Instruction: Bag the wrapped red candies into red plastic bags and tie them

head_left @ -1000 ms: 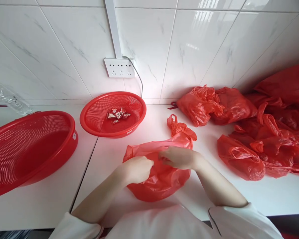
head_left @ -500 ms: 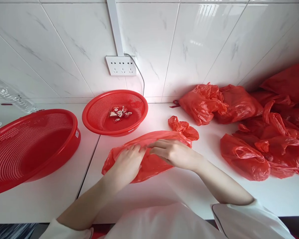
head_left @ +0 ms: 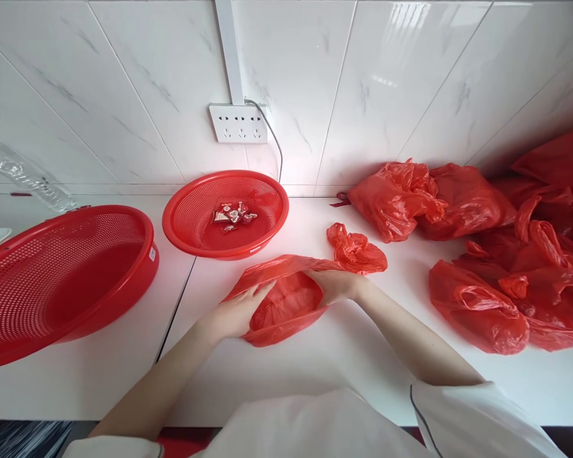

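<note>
A thin red plastic bag [head_left: 286,302] lies on the white counter in front of me, its mouth held wide and facing up toward me. Its crumpled inside shows between my hands. My left hand [head_left: 236,312] holds the bag's left side, fingers reaching into the mouth and partly covered by the film. On the opposite side, my right hand [head_left: 333,286] grips the edge of the mouth, its fingertips hidden inside. Just behind my right hand sits a small crumpled red bag [head_left: 358,251]. Beyond the bag stands a round red plastic basket [head_left: 181,238] holding several small wrapped packets [head_left: 233,216].
A larger red basket [head_left: 155,254] stands tilted at the left, near a clear plastic bottle [head_left: 33,181]. Several filled red bags [head_left: 477,292] crowd the right side. A socket panel [head_left: 239,124] with a grey cable is on the tiled wall behind.
The bag lay flat with my fingers close together over its middle. Now my hands are spread apart at its sides and its mouth gapes. The view has shifted slightly.
</note>
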`<state>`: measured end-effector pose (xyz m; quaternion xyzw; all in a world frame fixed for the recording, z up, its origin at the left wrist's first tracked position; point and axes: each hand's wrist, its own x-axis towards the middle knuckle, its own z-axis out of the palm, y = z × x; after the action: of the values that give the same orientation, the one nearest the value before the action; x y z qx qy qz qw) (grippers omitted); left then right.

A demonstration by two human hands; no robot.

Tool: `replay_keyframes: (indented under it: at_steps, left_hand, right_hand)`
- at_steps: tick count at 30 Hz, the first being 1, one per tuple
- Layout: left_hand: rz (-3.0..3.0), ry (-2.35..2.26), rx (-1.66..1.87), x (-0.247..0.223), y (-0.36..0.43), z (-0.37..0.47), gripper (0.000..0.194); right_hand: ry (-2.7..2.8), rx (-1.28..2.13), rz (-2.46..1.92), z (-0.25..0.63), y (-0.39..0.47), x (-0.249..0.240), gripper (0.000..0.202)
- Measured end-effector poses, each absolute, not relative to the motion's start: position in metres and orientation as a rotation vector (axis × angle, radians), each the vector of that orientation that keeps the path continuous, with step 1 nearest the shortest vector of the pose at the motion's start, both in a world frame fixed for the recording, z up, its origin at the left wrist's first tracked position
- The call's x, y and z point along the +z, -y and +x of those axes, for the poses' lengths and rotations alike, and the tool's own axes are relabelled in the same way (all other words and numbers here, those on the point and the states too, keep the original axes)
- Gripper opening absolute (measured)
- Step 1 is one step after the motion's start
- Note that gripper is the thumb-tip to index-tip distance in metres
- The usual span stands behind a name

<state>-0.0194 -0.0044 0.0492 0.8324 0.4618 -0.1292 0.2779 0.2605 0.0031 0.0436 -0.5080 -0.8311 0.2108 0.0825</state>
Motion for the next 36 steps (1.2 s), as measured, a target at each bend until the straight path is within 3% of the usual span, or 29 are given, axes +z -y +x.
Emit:
replay_keyframes:
  at_steps: [3,7,11,15,18,21,23,32,36]
  left_hand:
    - [2.188,-1.187,-0.290,0.055,-0.007,-0.028,0.097]
    - [2.140,-1.090,-0.182,0.068,-0.014,-0.028,0.078]
    - [2.111,-1.162,0.129,0.076,-0.008,-0.014,0.042]
    - [2.322,-1.238,0.307,0.073,-0.005,0.004,0.030]
    - [2.556,-1.236,0.294,0.065,-0.006,0.010,0.041]
    - [2.606,-1.198,0.227,0.058,-0.007,0.009,0.077]
    - [2.572,-1.185,0.161,0.055,-0.007,0.007,0.090]
    - [2.282,-1.223,-0.116,0.042,-0.020,-0.005,0.108]
    - [2.155,-1.168,-0.009,0.038,-0.028,-0.017,0.111]
  right_hand:
    - [2.573,0.750,-1.276,0.260,-0.002,0.041,0.071]
    - [2.595,0.805,-1.397,0.257,0.001,0.042,0.080]
    - [2.567,0.723,-1.300,0.247,0.008,0.062,0.056]
    - [2.593,0.569,-0.872,0.239,0.004,0.079,0.050]
    - [2.688,0.533,-0.816,0.240,-0.007,0.075,0.062]
    - [2.758,0.615,-1.022,0.246,-0.015,0.062,0.086]
    - [2.762,0.695,-1.213,0.251,-0.017,0.054,0.096]
    - [2.643,0.883,-1.615,0.260,-0.025,0.036,0.108]
    - [2.646,0.930,-1.615,0.260,-0.029,0.029,0.109]
